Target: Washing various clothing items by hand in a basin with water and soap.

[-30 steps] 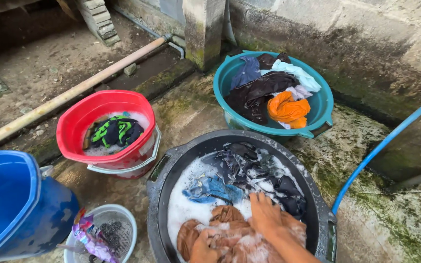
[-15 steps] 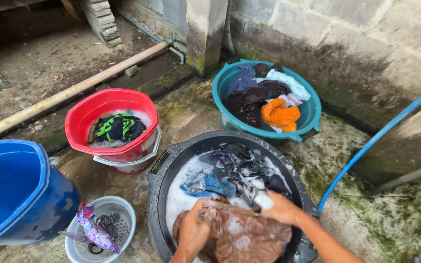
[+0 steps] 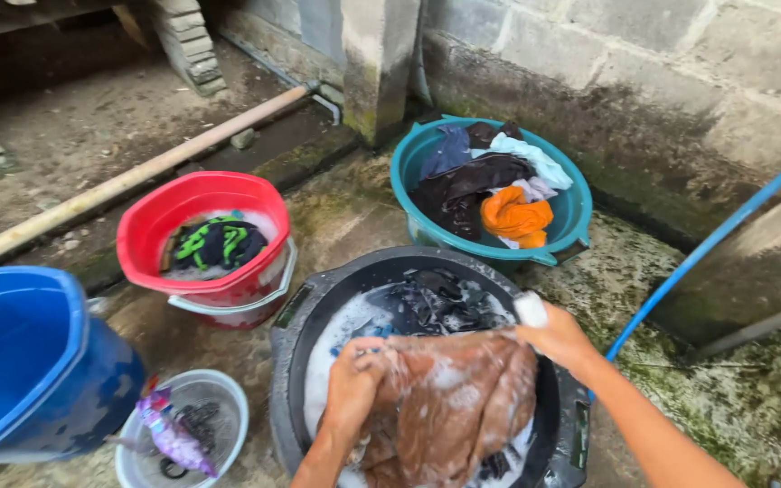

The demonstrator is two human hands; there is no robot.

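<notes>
A wet, soapy brown garment (image 3: 449,398) is stretched out above the black wash tub (image 3: 305,312). My left hand (image 3: 354,380) grips its left edge. At its upper right corner my right hand (image 3: 558,336) holds the cloth, with a lump of white suds or soap by the fingers. Beneath the garment the tub holds foamy water and several dark clothes (image 3: 436,303).
A red bucket (image 3: 142,239) with a green-and-black garment stands at the left. A teal basin (image 3: 571,212) of mixed clothes sits behind the tub. A blue bucket (image 3: 20,361) and a small white strainer (image 3: 219,398) are at lower left. A blue hose (image 3: 707,244) runs at the right, by a block wall.
Both hands have lifted the brown garment out of the suds and spread it wide. My right hand has moved up and to the right.
</notes>
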